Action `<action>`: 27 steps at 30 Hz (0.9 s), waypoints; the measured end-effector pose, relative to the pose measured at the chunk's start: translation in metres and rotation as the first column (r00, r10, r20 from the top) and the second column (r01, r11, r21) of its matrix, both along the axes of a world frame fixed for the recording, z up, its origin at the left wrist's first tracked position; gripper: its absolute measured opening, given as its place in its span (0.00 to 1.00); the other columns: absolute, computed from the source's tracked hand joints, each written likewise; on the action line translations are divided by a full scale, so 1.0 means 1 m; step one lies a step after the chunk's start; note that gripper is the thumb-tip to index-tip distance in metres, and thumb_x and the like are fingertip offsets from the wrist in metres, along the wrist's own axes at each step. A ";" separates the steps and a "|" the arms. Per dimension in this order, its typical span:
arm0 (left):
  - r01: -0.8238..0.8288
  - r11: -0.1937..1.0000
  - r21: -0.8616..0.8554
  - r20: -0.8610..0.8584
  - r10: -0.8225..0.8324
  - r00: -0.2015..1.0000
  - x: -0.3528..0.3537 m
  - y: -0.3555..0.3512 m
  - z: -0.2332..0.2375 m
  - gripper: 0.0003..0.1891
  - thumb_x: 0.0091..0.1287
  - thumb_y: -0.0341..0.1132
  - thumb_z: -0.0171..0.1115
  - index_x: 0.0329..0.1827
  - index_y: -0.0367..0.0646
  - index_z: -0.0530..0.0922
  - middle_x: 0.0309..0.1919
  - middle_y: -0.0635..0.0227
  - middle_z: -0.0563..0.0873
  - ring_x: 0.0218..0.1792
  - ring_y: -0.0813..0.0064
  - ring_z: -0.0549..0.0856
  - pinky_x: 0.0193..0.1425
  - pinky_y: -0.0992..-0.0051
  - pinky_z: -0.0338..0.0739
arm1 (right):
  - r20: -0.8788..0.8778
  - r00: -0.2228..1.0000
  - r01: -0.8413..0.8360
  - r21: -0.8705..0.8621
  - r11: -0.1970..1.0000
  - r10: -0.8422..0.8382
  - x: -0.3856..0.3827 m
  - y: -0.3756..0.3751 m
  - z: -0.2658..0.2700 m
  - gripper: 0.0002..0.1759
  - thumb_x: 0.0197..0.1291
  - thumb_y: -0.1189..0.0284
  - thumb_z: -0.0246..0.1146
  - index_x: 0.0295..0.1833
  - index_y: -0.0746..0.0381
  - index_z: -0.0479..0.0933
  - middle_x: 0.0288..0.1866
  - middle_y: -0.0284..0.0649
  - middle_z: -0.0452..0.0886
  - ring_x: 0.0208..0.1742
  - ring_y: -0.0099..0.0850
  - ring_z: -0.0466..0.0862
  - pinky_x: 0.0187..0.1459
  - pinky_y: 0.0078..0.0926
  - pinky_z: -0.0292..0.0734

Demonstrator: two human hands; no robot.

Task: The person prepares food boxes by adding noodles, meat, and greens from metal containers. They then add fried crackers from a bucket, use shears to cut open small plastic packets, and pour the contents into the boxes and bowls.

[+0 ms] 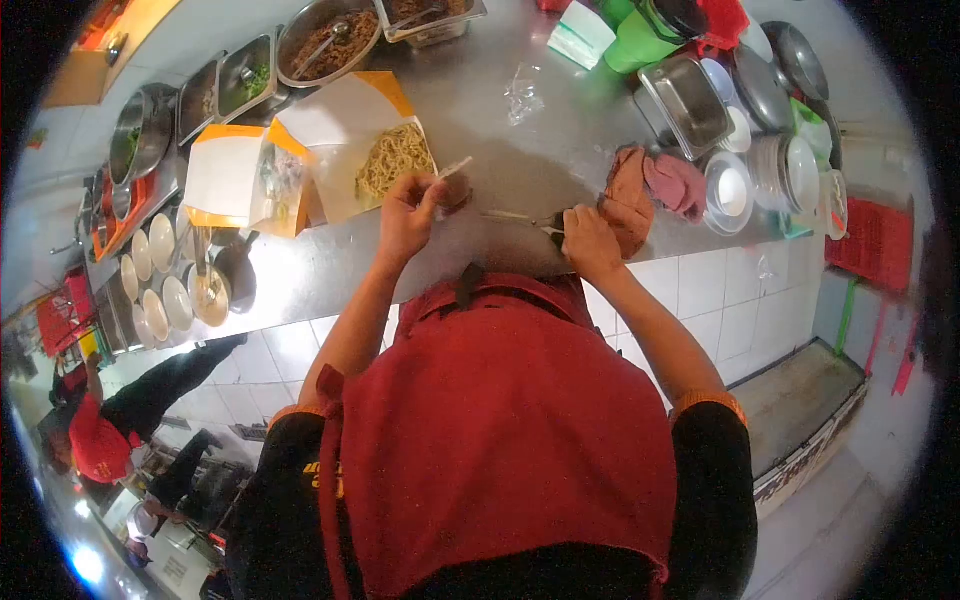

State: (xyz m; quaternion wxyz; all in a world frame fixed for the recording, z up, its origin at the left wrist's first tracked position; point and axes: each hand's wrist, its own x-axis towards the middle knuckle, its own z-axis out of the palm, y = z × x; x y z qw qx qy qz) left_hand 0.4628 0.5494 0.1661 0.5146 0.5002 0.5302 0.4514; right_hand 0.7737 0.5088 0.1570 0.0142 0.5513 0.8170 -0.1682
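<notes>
Between the fingers of my left hand (408, 215) is a small pale packet (456, 167), held just right of an open takeaway box (335, 120). Noodles (395, 163) fill the right part of that box. My right hand (590, 238) is closed round the dark handle of scissors (525, 217), whose metal blades point left over the steel counter. Beside my right hand lie a brown cloth (628, 200) and a pink cloth (677, 186). A second open box (222, 175) on the left holds a clear bag with contents I cannot make out.
Bowls (160, 243) stand at the counter's left edge. Behind the boxes are metal pans, one with minced food (338, 45). Plates (785, 170), a steel tray (690, 105) and green cups (632, 45) are at the right. People (100, 440) are at lower left.
</notes>
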 end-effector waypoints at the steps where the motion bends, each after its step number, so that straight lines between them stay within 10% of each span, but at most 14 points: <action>1: -0.028 0.999 0.024 -0.005 0.029 1.000 -0.002 0.001 -0.001 0.05 0.70 0.30 0.63 0.44 0.37 0.79 0.34 0.70 0.85 0.38 0.83 0.82 0.45 0.79 0.77 | 0.026 0.999 0.022 0.007 1.000 -0.022 -0.003 0.002 -0.003 0.13 0.53 0.72 0.63 0.43 0.66 0.74 0.45 0.49 0.77 0.47 0.46 0.77 0.54 0.43 0.75; 8: -0.035 0.999 0.006 -0.046 0.036 0.998 -0.013 0.007 0.002 0.08 0.71 0.30 0.62 0.48 0.34 0.78 0.39 0.67 0.86 0.39 0.80 0.83 0.46 0.77 0.77 | 0.121 0.989 0.084 -0.037 0.996 -0.079 -0.013 0.029 0.011 0.14 0.51 0.67 0.67 0.39 0.65 0.75 0.40 0.50 0.81 0.44 0.46 0.82 0.47 0.38 0.77; 13: 0.198 0.980 0.025 -0.245 -0.186 0.951 -0.014 0.010 0.010 0.07 0.72 0.31 0.61 0.44 0.35 0.82 0.35 0.68 0.87 0.38 0.79 0.83 0.45 0.76 0.78 | -0.434 0.817 0.033 -0.622 0.783 -0.379 0.028 0.033 0.004 0.23 0.56 0.64 0.68 0.50 0.69 0.73 0.41 0.44 0.82 0.43 0.36 0.82 0.48 0.33 0.77; 18: 0.247 0.969 0.005 -0.048 -0.247 0.968 0.002 0.014 0.038 0.08 0.72 0.31 0.60 0.41 0.34 0.82 0.32 0.69 0.86 0.37 0.82 0.82 0.44 0.78 0.77 | -0.557 0.755 0.027 -0.500 0.865 -0.346 0.046 0.019 0.035 0.49 0.39 0.54 0.82 0.64 0.65 0.67 0.50 0.38 0.73 0.52 0.28 0.74 0.55 0.27 0.70; 21: 0.292 0.955 -0.061 -0.003 -0.292 0.956 0.018 0.016 0.061 0.08 0.72 0.31 0.60 0.40 0.34 0.83 0.32 0.70 0.86 0.36 0.83 0.82 0.44 0.79 0.76 | -0.636 0.748 -0.167 -0.456 0.874 -0.189 0.047 0.014 0.045 0.47 0.39 0.50 0.81 0.60 0.65 0.69 0.49 0.35 0.72 0.51 0.29 0.73 0.53 0.29 0.70; 27: 0.459 0.879 -0.129 -0.022 -0.466 0.885 0.069 0.012 0.074 0.10 0.73 0.33 0.60 0.42 0.33 0.83 0.33 0.70 0.86 0.37 0.83 0.81 0.44 0.79 0.77 | -0.649 0.740 -0.028 -0.290 0.957 -0.175 0.048 -0.021 0.061 0.38 0.36 0.49 0.80 0.39 0.67 0.70 0.33 0.42 0.73 0.36 0.37 0.74 0.39 0.36 0.69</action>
